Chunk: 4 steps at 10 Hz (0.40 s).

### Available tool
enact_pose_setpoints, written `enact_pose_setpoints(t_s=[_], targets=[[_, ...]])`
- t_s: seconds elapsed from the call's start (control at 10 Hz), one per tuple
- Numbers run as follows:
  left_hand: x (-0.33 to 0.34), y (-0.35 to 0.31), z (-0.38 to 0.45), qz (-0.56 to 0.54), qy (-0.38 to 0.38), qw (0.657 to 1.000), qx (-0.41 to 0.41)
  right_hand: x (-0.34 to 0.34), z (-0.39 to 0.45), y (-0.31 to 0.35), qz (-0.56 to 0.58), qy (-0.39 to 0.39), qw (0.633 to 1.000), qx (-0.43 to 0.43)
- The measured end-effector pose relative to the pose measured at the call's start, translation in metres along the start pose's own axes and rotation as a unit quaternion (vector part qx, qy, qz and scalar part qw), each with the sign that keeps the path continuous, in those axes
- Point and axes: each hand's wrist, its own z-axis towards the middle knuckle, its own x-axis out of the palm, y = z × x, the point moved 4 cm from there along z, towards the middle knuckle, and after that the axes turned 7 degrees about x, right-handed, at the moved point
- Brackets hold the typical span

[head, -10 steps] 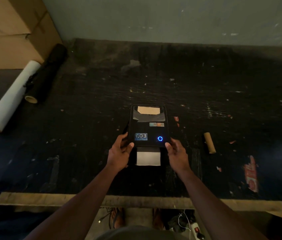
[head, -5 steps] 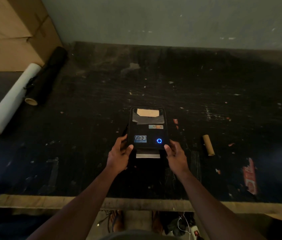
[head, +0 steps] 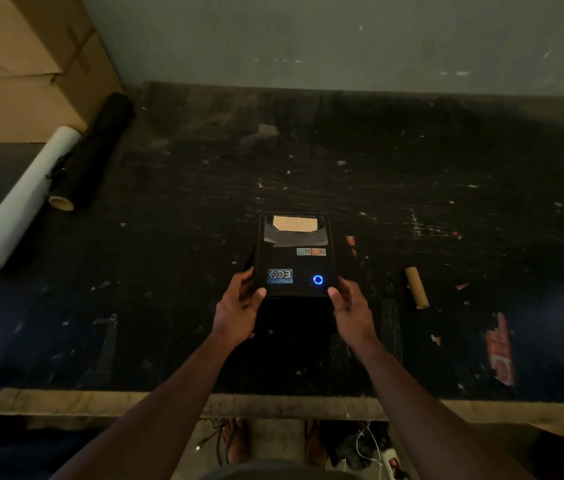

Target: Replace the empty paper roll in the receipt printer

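Hands, left hand (head: 239,308) and right hand (head: 351,311), grip printer (head: 296,258) (near corners).

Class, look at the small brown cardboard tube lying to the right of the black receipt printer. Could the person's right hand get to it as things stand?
Probably yes. The small brown cardboard tube lies in the open on the dark tabletop, with nothing between it and the right hand, though that hand would first have to let go of the black receipt printer.

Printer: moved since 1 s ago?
No. The printer keeps its gap to the cardboard core; only the paper strip at its front is gone.
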Motion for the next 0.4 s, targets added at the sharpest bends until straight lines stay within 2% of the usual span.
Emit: enact_pose_setpoints(t_s=[0.4], targets=[[-0.0062,0.0061,0.0024,0.013,0.008,1.0,-0.004,-0.0032,0.0065,-0.0087,-0.015,0.011,1.0,-0.008]])
